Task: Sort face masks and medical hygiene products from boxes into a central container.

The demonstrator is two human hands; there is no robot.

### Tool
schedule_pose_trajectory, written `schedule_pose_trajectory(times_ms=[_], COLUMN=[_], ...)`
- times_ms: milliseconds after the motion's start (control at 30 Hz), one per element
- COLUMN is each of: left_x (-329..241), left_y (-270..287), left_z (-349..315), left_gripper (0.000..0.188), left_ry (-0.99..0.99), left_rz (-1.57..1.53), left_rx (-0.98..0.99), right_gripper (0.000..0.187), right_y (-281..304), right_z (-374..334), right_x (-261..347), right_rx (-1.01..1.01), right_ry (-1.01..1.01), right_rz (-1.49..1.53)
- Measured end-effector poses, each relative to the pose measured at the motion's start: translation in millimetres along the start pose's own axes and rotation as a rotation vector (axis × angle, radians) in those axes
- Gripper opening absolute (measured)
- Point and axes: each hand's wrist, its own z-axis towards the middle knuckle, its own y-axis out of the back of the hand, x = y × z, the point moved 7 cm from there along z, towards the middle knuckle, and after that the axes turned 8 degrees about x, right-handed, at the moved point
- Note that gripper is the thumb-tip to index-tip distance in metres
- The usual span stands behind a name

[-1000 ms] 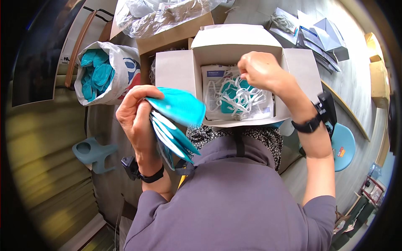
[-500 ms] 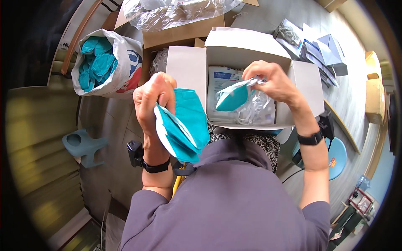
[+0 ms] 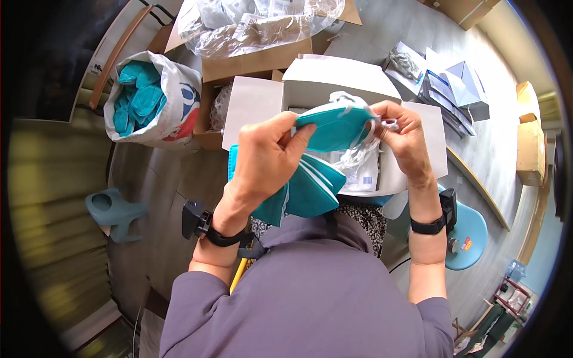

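Note:
Between my hands, above a white carton (image 3: 255,110), is a teal face mask (image 3: 337,128) with white straps. My left hand (image 3: 268,152) pinches the mask's left end between thumb and fingers. The same hand also keeps a bunch of folded teal masks (image 3: 313,191) with white edges, hanging below the palm. At the mask's other end my right hand (image 3: 403,134) is closed on the white ear loops (image 3: 382,124). Inside the carton, white loops and a printed white packet (image 3: 361,179) show partly; my hands and the mask hide the rest.
A white bag (image 3: 173,89) full of teal masks stands at the left. Behind the carton is a brown box (image 3: 256,53) with clear plastic wrap. Flattened boxes (image 3: 444,95) lie at the far right. Blue stools (image 3: 116,212) stand on both sides.
My left hand has moved right and up and now grips the single mask's end too. My right hand has shifted slightly right, raising the mask from the carton and stretching it between both hands.

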Motion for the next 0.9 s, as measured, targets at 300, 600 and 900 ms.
schedule_pose_trajectory(times_ms=[300,600,900], left_x=[-28,-35,-24], left_y=[4,-8,-61], left_z=[-1,10,7], left_gripper=[0.011,0.020,0.030], left_ry=[-0.166,-0.069,-0.051], left_rz=[0.327,0.330,0.529], left_rx=[0.033,-0.045,0.053], right_gripper=[0.054,0.005,0.008], right_y=[-4,-21,-41], right_z=[-12,-4,-1], right_x=[67,19,11], right_rx=[-0.026,-0.049,-0.172], right_ry=[0.363,0.026,0.035], right_rz=[-0.606,-0.063,0.060])
